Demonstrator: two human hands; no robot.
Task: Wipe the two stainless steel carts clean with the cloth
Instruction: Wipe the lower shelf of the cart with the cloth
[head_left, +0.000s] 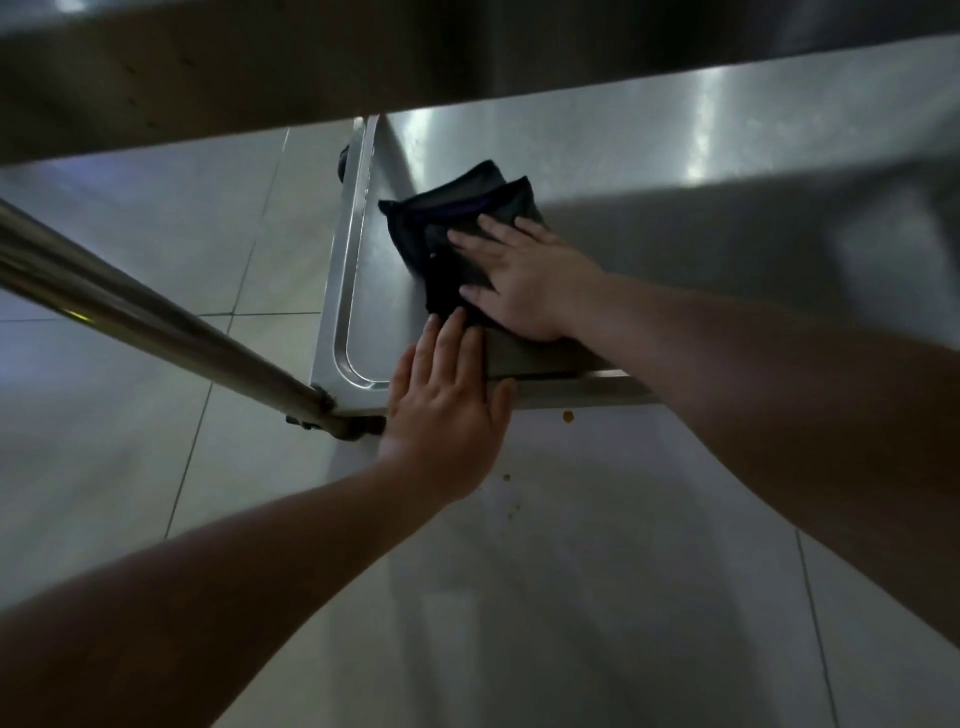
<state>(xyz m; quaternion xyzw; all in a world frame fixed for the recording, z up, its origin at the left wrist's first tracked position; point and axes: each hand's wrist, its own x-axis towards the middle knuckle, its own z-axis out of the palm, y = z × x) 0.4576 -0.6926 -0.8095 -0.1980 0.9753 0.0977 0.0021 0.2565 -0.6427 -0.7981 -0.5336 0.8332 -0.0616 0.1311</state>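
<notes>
Dark folded cloth (457, 234), purple stripe across one layer, lying flat on the lower shelf (649, 150) of a stainless steel cart, directly under the right hand (524, 280). Right hand spread flat, fingers straight, pressing down on the near half of the cloth; nothing gripped. Left hand (447, 405) just below and to the left of the right one, also flat with straight fingers, fingertips touching the cloth's near edge, palm over the shelf's front rim (582, 387). Raised rounded lip (345, 291) of the shelf just left of both hands, cloth close beside it.

Probably soft, limp and light: likely to bunch or unfold under a sideways push, so best driven by a broad flat palm over the stacked layers rather than pinched at a corner. Smooth steel beneath, so likely an easy glide.

Tubular cart post (156, 327) slanting away to the left of the left hand. Tiled floor (156, 218) beyond, a small orange speck (568, 414) right of the left thumb.
</notes>
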